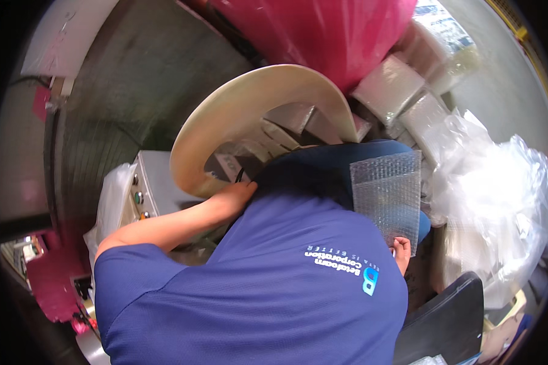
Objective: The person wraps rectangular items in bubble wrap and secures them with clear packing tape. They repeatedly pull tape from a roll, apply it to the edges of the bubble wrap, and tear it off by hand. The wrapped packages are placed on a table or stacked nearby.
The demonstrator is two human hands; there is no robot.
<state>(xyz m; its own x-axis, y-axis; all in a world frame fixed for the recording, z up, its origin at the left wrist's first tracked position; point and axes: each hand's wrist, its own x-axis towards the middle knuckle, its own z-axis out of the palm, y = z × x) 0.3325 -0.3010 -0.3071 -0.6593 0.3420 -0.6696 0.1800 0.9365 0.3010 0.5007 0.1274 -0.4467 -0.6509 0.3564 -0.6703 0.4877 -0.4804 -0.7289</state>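
Note:
My right hand (401, 252) grips the lower edge of a clear bubble wrap sheet (385, 191), which stands tilted over my right thigh. Its fingertips are curled on the plastic, and the rest of the hand is partly behind my shirt. My left hand (240, 193) is at my waist, beside the near end of a big beige curved ring-shaped board (216, 115). The left fingers are bent inward and mostly hidden. A thin black piece (239, 174) sticks up right by them; what it belongs to does not show.
Stacked bubble wrap bundles (388, 88) lie ahead to the right, by a large pink plastic bag (323, 33). Crumpled clear plastic (493, 188) bulges on the right. A grey box with buttons (161, 182) stands at my left. A black chair back (447, 322) is at lower right.

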